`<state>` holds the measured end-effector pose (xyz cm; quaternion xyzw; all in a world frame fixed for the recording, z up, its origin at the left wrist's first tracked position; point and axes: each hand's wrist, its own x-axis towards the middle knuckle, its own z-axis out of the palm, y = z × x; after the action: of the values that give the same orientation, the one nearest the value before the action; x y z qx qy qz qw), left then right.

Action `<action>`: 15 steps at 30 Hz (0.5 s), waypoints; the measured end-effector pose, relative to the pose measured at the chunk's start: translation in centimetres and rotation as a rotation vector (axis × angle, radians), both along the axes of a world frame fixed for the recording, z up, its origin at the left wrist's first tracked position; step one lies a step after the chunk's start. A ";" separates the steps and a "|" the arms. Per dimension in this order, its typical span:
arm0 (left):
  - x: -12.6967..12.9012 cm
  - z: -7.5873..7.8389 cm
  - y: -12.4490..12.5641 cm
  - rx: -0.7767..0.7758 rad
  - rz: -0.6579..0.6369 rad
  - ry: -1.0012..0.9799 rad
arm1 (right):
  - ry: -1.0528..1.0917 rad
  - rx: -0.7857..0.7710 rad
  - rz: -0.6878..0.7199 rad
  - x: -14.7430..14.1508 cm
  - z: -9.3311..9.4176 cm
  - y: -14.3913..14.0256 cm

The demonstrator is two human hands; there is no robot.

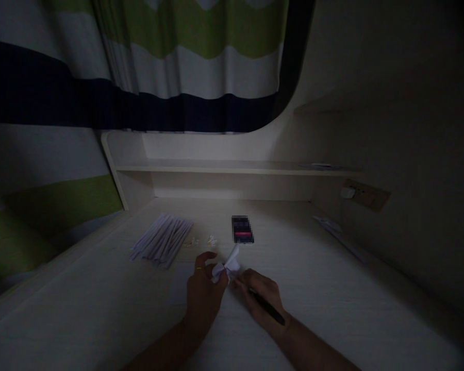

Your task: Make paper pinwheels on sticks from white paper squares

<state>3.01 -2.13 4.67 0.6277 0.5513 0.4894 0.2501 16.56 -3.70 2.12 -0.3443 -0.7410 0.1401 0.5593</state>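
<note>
My left hand (204, 291), with a ring on one finger, pinches a small white piece (232, 262) with several petal-like folds, like a folded paper flower. Its exact kind is hard to make out in the dim light. A dark pen-like tool (268, 307) rests in the closed fingers of my right hand (261, 293), its tip end hidden by the fingers beside the white piece. A pale flat sheet (179, 283) lies on the desk, partly under my left hand. Just beyond are two little heaps of small pale bits (212, 240).
A pile of narrow white paper strips (162, 239) lies at the left of the desk (332, 319). Behind my hands is a phone (242, 229). A shelf (224, 167), a curtain (201, 62), flat papers (338, 234) at right and a wall socket (367, 197) with a plug surround the desk.
</note>
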 end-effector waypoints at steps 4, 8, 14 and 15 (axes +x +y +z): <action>0.0 0.1 -0.1 -0.037 -0.040 -0.041 | -0.403 0.297 0.131 2.1 0.2 0.9; 0.0 0.1 -0.1 -0.054 -0.039 -0.048 | -0.485 0.280 0.172 2.6 0.5 1.0; -0.1 0.1 0.0 -0.035 -0.015 -0.073 | 0.109 -0.107 0.015 -0.1 0.7 -0.1; -0.1 0.1 0.0 -0.038 -0.006 -0.091 | 0.233 -0.216 -0.041 -0.7 0.7 -0.3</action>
<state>2.93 -2.09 4.74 0.6015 0.5467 0.5061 0.2884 15.87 -4.02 2.86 -0.3989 -0.6447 0.2463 0.6039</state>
